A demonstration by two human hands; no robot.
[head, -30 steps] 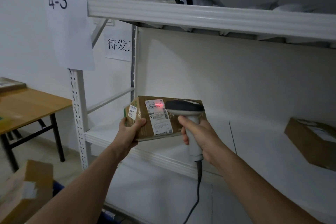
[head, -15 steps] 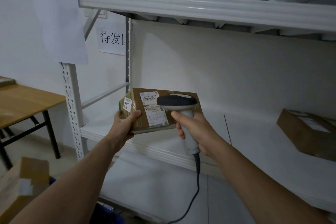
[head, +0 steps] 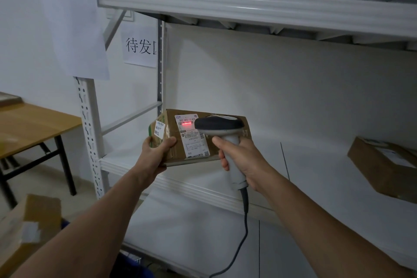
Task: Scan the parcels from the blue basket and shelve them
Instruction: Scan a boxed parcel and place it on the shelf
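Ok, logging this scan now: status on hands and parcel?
Left hand grips cardboard parcel. Right hand grips barcode scanner, red beam on shipping label. Nothing between scanner and label.

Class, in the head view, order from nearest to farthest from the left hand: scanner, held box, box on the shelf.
1. Held box, in the left hand.
2. Scanner, just right, in the right hand.
3. Shelf box, far right.
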